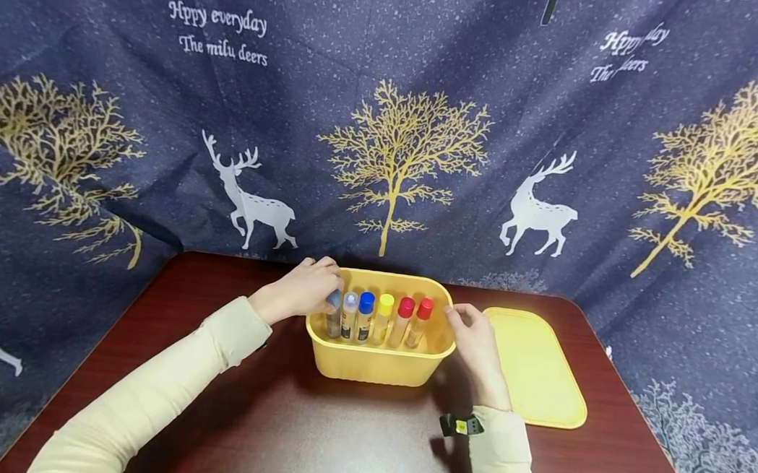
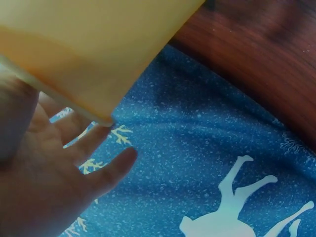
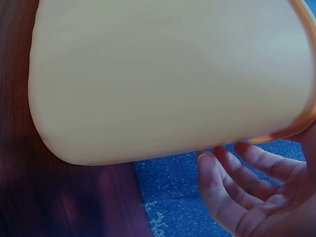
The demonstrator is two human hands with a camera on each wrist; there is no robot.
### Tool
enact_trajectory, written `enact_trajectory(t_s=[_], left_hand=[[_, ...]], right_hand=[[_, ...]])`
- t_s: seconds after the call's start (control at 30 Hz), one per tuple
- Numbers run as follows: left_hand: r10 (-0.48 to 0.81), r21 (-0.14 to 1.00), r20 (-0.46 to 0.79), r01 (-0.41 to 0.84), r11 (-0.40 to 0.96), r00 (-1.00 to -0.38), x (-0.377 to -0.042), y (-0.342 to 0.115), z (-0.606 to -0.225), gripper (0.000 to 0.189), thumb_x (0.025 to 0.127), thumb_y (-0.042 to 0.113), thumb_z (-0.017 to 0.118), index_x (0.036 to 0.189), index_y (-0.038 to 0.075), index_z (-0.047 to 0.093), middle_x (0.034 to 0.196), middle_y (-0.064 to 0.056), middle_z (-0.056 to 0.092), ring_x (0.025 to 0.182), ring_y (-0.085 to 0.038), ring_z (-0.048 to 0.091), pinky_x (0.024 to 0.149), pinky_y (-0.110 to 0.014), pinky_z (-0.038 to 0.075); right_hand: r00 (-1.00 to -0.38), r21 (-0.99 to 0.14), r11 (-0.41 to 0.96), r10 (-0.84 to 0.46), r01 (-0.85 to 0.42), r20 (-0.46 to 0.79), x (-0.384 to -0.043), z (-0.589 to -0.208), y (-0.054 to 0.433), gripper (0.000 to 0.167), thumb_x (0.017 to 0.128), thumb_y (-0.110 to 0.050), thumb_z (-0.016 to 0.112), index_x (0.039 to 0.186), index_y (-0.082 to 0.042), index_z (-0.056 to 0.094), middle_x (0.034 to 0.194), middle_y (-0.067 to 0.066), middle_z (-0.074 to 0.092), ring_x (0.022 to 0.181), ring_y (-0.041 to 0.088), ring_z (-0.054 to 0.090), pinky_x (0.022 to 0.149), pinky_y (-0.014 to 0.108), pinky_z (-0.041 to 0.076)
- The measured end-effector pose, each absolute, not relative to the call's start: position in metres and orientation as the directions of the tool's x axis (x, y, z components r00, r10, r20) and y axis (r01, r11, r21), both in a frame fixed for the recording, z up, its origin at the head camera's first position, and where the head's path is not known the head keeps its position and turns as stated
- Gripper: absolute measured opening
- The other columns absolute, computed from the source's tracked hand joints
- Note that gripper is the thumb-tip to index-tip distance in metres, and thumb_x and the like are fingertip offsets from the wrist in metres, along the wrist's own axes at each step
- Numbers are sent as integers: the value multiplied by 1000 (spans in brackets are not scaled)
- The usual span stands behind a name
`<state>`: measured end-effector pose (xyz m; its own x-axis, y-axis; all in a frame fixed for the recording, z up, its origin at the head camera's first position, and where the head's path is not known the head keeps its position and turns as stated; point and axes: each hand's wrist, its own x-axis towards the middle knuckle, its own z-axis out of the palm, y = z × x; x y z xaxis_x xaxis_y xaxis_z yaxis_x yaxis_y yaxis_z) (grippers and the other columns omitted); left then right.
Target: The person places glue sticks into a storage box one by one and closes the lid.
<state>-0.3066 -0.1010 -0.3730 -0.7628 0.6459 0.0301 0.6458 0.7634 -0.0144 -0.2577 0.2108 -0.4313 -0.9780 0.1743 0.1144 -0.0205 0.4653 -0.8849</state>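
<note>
A yellow plastic bin [image 1: 371, 366] stands on the table with several clear, slim tubes upright in a row inside. Their caps are blue, clear, yellow and red. Over the bin's left end, my left hand [image 1: 304, 288] pinches the leftmost tube [image 1: 333, 324] near its blue cap, which the fingers partly cover. In the left wrist view, the other fingers [image 2: 106, 173] spread outside the rim; the pinch is hidden. At the bin's right end, my right hand [image 1: 475, 336] grips the rim. Its fingers [image 3: 212, 173] lie curled by the outer wall in the right wrist view.
A yellow lid [image 1: 534, 365] lies flat on the dark red-brown table [image 1: 263, 432], right of the bin and close to my right forearm. Behind the table hangs a blue cloth [image 1: 390, 49] printed with deer and trees.
</note>
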Motion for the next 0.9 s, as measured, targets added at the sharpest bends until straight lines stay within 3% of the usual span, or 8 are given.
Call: enact_trajectory(t_s=[0.23,0.5,0.9], left_hand=[[611,27,-46,611,791,-790,-308,-101,-369,29,84,30,79,108,15,72,128,-8,60,126,-25,43,96,-49,38],[618,11,-35,618,786,-786,-306,-100,-369,30,83,32,79,108,16,72,117,-3,64,121,-26,46,93,-49,39],[621,38,-30,620,784,-783,-307,-101,-372,35,83,31,79,113,15,70,117,-4,65,123,-28,46,94,-50,39]], right_hand=[[-978,-888,460,176,-18,112,-259,-433,211,33,99,-31,58,110,-1,66,109,20,67,99,36,63,85,41,49],[-977,-890,455,175,-27,119,-259,-431,211,32,99,-29,58,109,0,65,109,20,67,99,35,63,85,40,48],[-978,-897,442,172,-28,116,-258,-431,210,32,99,-28,58,109,1,65,110,22,67,99,36,63,84,39,48]])
